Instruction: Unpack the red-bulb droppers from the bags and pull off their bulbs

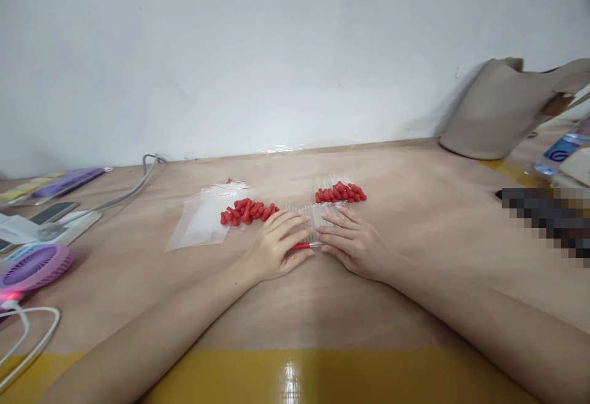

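Between my hands lies a row of thin clear tubes [313,214]. My left hand [279,244] rests over the left side of the row, its thumb and index finger closed around a red rubber bulb [300,246]. A clear dropper tube [316,245] runs from that bulb to my right hand [353,241], whose thumb and index finger pinch its other end. My other fingers lie across the row. A pile of loose red bulbs [247,210] sits just beyond my left hand. Past my right hand lie several tubes with red bulbs [341,192] on their ends.
Clear zip bags [198,216] lie left of the loose bulbs. Farther left are a purple fan [37,267] with a white cable, a phone [54,212] and a grey cord [131,192]. A beige bag [493,109] and a water bottle [560,150] stand at right. A wall backs the table.
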{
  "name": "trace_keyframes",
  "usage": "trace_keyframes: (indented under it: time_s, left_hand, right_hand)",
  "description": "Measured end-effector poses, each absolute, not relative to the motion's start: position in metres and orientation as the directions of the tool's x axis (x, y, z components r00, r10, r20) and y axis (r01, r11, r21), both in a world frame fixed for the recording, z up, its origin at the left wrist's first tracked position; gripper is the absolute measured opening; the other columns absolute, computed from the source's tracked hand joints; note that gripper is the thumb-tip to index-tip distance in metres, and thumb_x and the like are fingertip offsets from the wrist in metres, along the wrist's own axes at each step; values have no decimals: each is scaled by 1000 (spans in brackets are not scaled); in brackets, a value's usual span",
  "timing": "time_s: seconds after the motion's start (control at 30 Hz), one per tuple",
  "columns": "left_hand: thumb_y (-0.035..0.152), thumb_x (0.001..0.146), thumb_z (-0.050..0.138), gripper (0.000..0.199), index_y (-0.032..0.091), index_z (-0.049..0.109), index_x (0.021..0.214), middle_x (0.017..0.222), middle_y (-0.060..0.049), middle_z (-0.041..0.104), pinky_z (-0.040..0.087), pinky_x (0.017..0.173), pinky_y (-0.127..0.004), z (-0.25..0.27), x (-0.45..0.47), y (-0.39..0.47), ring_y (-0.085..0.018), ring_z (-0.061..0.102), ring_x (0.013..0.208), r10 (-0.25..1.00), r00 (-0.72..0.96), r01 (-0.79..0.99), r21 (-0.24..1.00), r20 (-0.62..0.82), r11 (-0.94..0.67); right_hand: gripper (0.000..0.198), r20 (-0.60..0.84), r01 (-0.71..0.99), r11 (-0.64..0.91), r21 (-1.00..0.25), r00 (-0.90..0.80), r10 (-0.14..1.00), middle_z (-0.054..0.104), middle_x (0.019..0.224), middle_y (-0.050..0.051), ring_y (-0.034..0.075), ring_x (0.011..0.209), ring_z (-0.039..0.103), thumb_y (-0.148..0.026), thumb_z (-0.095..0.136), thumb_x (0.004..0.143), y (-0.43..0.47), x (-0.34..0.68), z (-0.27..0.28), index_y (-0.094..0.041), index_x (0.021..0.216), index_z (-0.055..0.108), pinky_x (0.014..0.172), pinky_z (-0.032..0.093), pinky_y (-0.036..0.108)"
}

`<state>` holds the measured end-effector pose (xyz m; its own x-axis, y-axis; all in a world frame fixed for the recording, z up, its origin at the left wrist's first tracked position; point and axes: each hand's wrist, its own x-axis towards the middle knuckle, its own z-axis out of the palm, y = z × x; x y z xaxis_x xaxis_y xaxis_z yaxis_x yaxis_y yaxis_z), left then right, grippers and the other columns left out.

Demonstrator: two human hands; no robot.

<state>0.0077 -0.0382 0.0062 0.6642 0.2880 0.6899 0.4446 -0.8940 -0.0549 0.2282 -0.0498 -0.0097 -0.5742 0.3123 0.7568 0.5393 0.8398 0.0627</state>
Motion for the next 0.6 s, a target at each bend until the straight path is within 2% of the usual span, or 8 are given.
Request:
trace_keyframes:
  time_s: [0.13, 0.23, 0.37, 0.6]
  left_hand:
    - [23, 80, 59, 18, 20, 61, 98, 103, -6, 66, 43, 94, -41, 6, 12, -38, -21, 54, 107, 281, 708, 423, -71, 648, -903]
    - [23, 81, 58, 19, 20, 61, 100, 99, -4, 67, 43, 94, -40, 4, 12, -38, -19, 57, 104, 277, 707, 424, -77, 651, -902]
    - [23, 81, 58, 21, 19, 60, 101, 99, -5, 67, 44, 93, -39, 4, 13, -39, -18, 58, 102, 266, 699, 432, -96, 664, -897]
    - [19, 83, 54, 18, 17, 59, 101, 104, -6, 66, 47, 95, -37, 6, 16, -41, -18, 59, 103, 161, 733, 398, -224, 661, -890]
  right_hand:
    - [20, 751, 538, 841, 61, -579, 316, 68, 100, 3, 20, 106, 57, -22, 52, 84, -50, 228, -10, -18, 100, 63, 101, 38, 44]
    - [21, 744, 538, 841, 60, -586, 321, 68, 100, 4, 21, 106, 56, -26, 53, 84, -49, 227, -11, -18, 101, 63, 101, 37, 46]
    - [19, 751, 534, 845, 41, -574, 326, 69, 95, 4, 19, 104, 57, -21, 51, 84, -48, 224, -13, -19, 98, 64, 101, 38, 44]
    - [15, 761, 482, 876, 15, -574, 303, 68, 95, 6, 16, 100, 59, -17, 49, 85, -49, 222, -16, -17, 92, 62, 99, 43, 38]
